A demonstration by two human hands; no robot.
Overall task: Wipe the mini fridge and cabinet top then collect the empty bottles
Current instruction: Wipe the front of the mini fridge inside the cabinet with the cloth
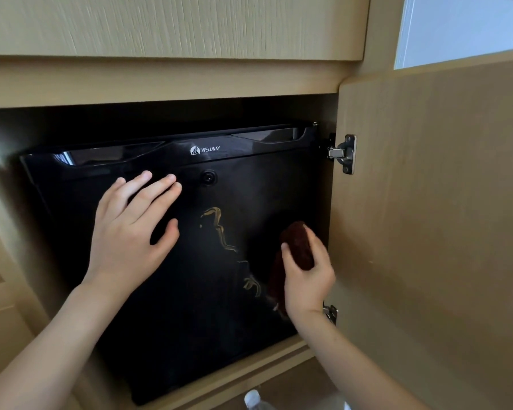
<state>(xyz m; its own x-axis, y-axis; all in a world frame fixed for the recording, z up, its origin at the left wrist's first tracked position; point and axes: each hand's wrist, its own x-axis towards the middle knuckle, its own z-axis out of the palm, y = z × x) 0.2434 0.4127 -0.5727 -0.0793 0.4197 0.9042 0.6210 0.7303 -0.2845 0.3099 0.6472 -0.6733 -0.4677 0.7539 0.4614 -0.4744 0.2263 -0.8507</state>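
A black mini fridge (190, 321) with a WELLWAY logo sits shut inside a wooden cabinet recess. My left hand (131, 229) lies flat on the upper left of its door, fingers straight and spread. My right hand (307, 275) grips a bunched dark red cloth (298, 244) against the right side of the door. Gold streak markings (222, 235) run down the middle of the door between my hands. The white cap of a clear bottle (252, 399) shows at the bottom edge.
The cabinet door (433, 217) stands swung open on the right, held by two metal hinges (342, 153). A wooden drawer front (172, 25) spans the top above the recess. A pale window pane (462, 28) is at the upper right.
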